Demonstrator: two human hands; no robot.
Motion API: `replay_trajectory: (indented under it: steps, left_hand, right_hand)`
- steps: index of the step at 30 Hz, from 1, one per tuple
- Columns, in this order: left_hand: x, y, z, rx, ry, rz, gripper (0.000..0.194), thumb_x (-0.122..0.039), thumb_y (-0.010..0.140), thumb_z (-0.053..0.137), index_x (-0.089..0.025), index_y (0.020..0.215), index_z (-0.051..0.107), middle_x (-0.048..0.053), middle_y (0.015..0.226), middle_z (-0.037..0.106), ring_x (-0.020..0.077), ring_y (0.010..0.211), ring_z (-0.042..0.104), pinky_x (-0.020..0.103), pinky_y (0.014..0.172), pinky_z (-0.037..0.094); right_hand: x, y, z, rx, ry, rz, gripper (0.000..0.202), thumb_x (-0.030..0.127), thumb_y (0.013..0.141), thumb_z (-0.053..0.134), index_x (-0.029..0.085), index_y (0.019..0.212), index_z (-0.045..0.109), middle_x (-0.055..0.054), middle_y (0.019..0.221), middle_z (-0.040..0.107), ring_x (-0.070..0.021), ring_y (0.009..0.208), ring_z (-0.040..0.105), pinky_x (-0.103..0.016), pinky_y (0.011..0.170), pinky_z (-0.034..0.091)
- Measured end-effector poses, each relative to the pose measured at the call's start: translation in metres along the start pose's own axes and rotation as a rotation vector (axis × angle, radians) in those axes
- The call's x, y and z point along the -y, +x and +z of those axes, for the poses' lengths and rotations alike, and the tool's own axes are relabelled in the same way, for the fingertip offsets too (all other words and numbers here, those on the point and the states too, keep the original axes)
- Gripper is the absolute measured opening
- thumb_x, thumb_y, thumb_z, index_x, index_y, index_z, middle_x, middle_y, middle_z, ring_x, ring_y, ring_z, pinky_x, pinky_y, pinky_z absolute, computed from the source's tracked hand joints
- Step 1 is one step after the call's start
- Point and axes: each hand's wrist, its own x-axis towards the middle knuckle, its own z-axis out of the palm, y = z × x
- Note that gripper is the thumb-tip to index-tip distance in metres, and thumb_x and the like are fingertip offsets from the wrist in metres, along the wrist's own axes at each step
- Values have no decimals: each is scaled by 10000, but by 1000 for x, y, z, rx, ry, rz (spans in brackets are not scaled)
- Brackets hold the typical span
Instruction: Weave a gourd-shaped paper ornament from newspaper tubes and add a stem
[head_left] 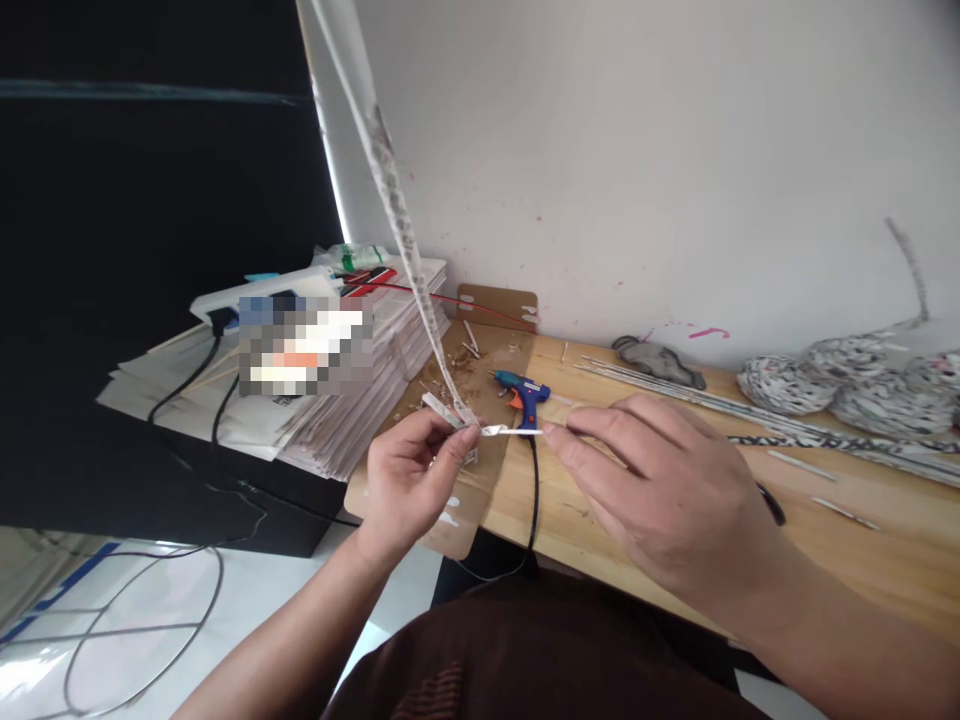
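My left hand (409, 475) is closed in a pinch on a long printed paper strip (401, 225), which rises from the fingertips past the top of the view. A short folded white end pokes out left of the thumb. From this pinch a thin white rolled paper stick (514, 432) runs rightward, twisted paper around its left part. The thumb and fingers of my right hand (667, 490) are closed on the stick's right end. Just behind the stick, a blue glue gun (532, 392) with an orange trigger rests on the wooden table (570, 520).
Brown cardboard (487, 370) lies left of the glue gun, with scraps on it. A tall paper stack (390, 350) carries a power strip (262, 295). Paper rods (675, 390), a grey cloth-like item (656, 360) and bundled paper coils (862, 385) lie rightward. A black cord (535, 500) hangs over the edge.
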Motion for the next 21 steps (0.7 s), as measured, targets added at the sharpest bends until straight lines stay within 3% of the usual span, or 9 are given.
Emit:
replay_trajectory:
  steps: [15, 21]
  left_hand:
    - [-1, -4, 7, 45, 31, 9, 150, -256, 852, 744, -205, 986, 789, 67, 956, 805, 206, 827, 756, 312, 764, 620]
    - [-1, -6, 10, 58, 29, -1, 143, -260, 852, 742, -202, 975, 787, 76, 968, 801, 230, 868, 761, 339, 791, 630]
  right_hand:
    - [10, -1, 1, 24, 110, 100, 208, 145, 975, 542, 162, 1048, 736, -82, 918, 738, -215, 798, 628, -377, 719, 514]
    - [12, -5, 3, 39, 82, 186, 177, 100, 919, 602, 168, 1021, 730, -66, 880, 728, -214, 800, 658, -353, 685, 487]
